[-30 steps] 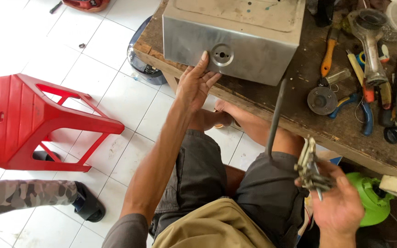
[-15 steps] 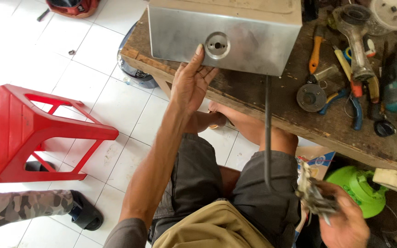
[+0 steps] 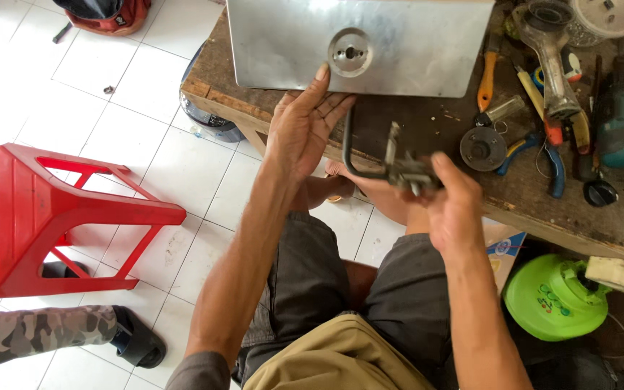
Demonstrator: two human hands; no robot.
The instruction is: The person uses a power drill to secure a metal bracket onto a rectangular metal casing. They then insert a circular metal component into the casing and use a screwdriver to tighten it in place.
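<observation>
Both hands worked at the counter's (image 3: 543,198) near edge: the left hand (image 3: 303,130) lay open and flat, fingers spread, its fingertips touching the lower edge of the steel box (image 3: 413,47), just under the round fitting (image 3: 349,52) in the box's front face; the right hand (image 3: 453,206) was clamped on a small metal valve (image 3: 407,172), held in the air in front of the counter and below the box. A bent dark rod (image 3: 348,148) rose from the valve toward the left hand's fingers; whether it touched them could not be told. On the floor to the left a red stool (image 3: 30,217) lay tipped on its side, and beside it showed another person's camouflage leg and black sandal (image 3: 135,339). Under the counter at the right sat a green plastic thing (image 3: 554,296). Right of the box the counter held an orange-handled tool (image 3: 487,79), blue-handled pliers (image 3: 554,170) and a small round metal disc (image 3: 483,148).
</observation>
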